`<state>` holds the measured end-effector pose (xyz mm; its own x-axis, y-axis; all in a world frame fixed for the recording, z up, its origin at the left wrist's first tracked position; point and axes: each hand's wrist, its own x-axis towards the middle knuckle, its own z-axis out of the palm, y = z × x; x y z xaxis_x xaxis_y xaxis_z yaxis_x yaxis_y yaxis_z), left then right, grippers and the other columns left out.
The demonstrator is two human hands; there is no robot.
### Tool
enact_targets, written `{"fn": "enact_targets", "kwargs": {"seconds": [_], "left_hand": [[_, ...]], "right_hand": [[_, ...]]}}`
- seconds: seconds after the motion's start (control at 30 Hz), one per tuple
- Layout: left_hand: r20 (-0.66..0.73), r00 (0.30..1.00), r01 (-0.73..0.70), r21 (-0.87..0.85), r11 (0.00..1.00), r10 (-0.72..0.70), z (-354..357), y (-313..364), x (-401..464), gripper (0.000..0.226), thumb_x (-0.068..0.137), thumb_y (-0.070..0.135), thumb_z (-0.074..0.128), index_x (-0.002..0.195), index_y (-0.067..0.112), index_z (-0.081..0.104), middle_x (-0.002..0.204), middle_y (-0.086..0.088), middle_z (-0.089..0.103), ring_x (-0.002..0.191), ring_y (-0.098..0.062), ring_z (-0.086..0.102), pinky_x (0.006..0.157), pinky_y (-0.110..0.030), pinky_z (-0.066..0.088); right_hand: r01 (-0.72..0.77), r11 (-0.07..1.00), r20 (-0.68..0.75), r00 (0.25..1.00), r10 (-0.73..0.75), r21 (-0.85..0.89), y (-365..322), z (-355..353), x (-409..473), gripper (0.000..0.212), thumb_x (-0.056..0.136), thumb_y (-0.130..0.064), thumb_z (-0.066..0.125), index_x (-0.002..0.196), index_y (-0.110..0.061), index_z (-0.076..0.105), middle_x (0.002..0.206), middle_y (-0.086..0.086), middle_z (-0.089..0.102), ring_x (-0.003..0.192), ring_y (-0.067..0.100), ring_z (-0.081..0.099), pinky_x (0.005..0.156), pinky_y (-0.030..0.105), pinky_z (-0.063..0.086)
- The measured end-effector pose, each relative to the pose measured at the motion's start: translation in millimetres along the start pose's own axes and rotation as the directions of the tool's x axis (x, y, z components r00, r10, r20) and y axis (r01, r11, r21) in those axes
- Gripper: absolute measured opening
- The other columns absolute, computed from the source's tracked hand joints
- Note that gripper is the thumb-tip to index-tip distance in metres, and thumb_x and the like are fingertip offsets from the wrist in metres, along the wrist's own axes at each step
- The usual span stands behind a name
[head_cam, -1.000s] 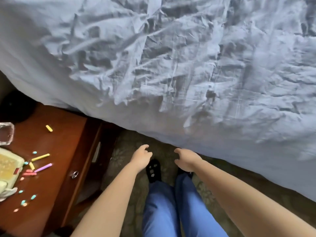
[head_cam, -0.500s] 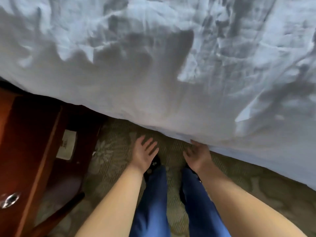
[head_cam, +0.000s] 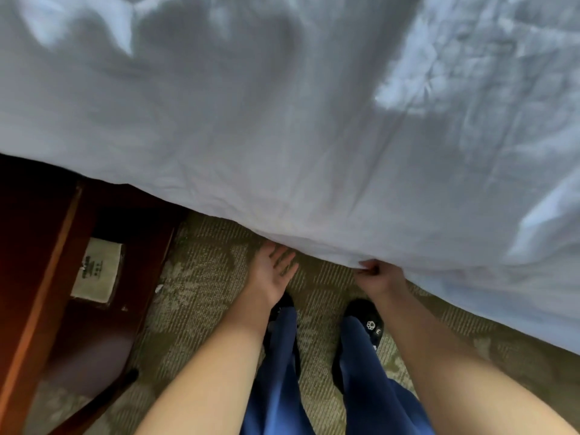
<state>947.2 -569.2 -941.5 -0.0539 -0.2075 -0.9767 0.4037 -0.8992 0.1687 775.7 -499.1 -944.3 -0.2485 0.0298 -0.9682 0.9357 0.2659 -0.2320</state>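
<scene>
A crumpled white fabric bed sheet (head_cam: 282, 146) fills the upper frame. The right hand (head_cam: 381, 277) pinches its hem at lower centre, and the left hand (head_cam: 271, 273) has its fingers spread just beside the hem. It looks like the gripping stage; the left needs to catch the hem next.

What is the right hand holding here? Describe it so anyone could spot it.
The top half of the view is all one white sheet, draped down toward the patterned carpet. The right hand pinches its lower hem. It is the only pale, wrinkled cloth; the furniture beside it is dark red wood.
</scene>
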Motion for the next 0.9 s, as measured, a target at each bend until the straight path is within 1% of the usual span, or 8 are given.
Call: {"fn": "enact_targets", "kwargs": {"seconds": [0.03,0.2,0.33,0.43,0.57,0.7,0.8,0.9], "left_hand": [[-0.006,1.000,0.001,0.013,1.000,-0.001,1.9,-1.2,-4.8,0.024,0.101,0.022,0.043,0.122,0.014,0.052,0.115,-0.010,0.058,0.113,-0.025,0.054,0.100,-0.040,0.044],[-0.067,0.998,-0.008,0.078,0.997,0.014,3.2,-18.0,-43.0,0.023,0.097,0.035,0.052,0.105,0.018,0.066,0.104,-0.008,0.065,0.096,-0.023,0.060,0.082,-0.035,0.054],[-0.112,0.993,0.052,0.053,0.997,-0.046,-2.5,-34.7,-80.0,0.056,0.101,0.046,0.028,0.140,0.009,0.044,0.137,-0.012,0.052,0.087,-0.020,0.057,0.084,-0.037,0.048],[0.018,0.989,0.147,-0.117,0.982,-0.146,1.1,-36.7,-121.4,0.072,0.087,0.062,0.044,0.140,0.013,0.044,0.134,-0.013,0.055,0.114,-0.032,0.056,0.098,-0.044,0.046],[0.135,0.987,0.115,-0.220,0.969,-0.087,20.4,-21.2,-191.3,0.068,0.078,0.069,0.052,0.122,0.018,0.058,0.120,-0.014,0.065,0.111,-0.035,0.059,0.087,-0.041,0.051],[0.172,0.985,0.051,-0.239,0.970,-0.010,45.3,1.5,-254.3,0.063,0.081,0.060,0.055,0.126,0.016,0.057,0.125,-0.015,0.062,0.118,-0.034,0.055,0.104,-0.043,0.042],[0.095,0.992,-0.068,-0.178,0.982,0.086,57.4,17.7,-300.2,0.040,0.085,0.045,0.058,0.114,0.018,0.063,0.106,-0.010,0.070,0.099,-0.028,0.065,0.085,-0.038,0.053],[-0.034,0.980,-0.195,-0.050,0.979,0.194,66.8,36.9,-345.0,0.024,0.086,0.031,0.060,0.108,0.019,0.063,0.094,-0.006,0.069,0.088,-0.023,0.065,0.073,-0.034,0.055]], "right_hand": [[-0.071,0.997,-0.051,0.996,0.071,0.007,1.2,0.4,-13.6,0.041,0.098,0.001,0.034,0.060,-0.017,0.035,0.062,0.001,0.040,0.048,0.028,0.034,0.050,0.033,0.023],[-0.300,0.953,-0.059,0.953,0.297,-0.045,32.9,-40.7,-77.1,0.039,0.091,0.006,0.019,0.065,-0.016,0.039,0.050,0.000,0.043,0.048,0.011,0.034,0.055,0.021,0.026],[-0.439,0.896,0.046,0.898,0.437,0.068,37.6,-64.2,-148.1,0.031,0.087,-0.001,0.032,0.071,-0.018,0.053,0.052,-0.002,0.054,0.047,0.010,0.042,0.059,0.021,0.029],[-0.466,0.870,0.140,0.883,0.447,0.163,23.1,-53.9,-206.8,0.023,0.076,0.003,0.040,0.065,-0.013,0.051,0.038,-0.005,0.041,0.027,0.007,0.031,0.063,0.015,0.023],[-0.499,0.840,0.310,0.850,0.426,0.213,-6.2,-33.2,-266.9,0.034,0.050,0.020,0.044,0.069,-0.003,0.060,0.054,0.000,0.056,0.046,0.011,0.043,0.073,0.010,0.023],[-0.483,0.852,0.364,0.845,0.393,0.201,-41.9,-14.6,-327.7,0.039,0.053,0.009,0.027,0.062,-0.001,0.063,0.051,0.003,0.060,0.048,0.010,0.050,0.081,0.009,0.037],[-0.389,0.899,0.338,0.889,0.309,0.200,-67.5,-10.7,-365.5,0.049,0.049,0.009,0.015,0.067,-0.001,0.059,0.064,0.012,0.061,0.058,0.027,0.057,0.063,0.029,0.046],[-0.247,0.949,0.243,0.950,0.197,0.197,-89.5,-6.5,-393.4,0.031,0.051,0.004,0.016,0.064,-0.013,0.037,0.046,0.002,0.038,0.036,0.019,0.040,0.049,0.024,0.041]]}}
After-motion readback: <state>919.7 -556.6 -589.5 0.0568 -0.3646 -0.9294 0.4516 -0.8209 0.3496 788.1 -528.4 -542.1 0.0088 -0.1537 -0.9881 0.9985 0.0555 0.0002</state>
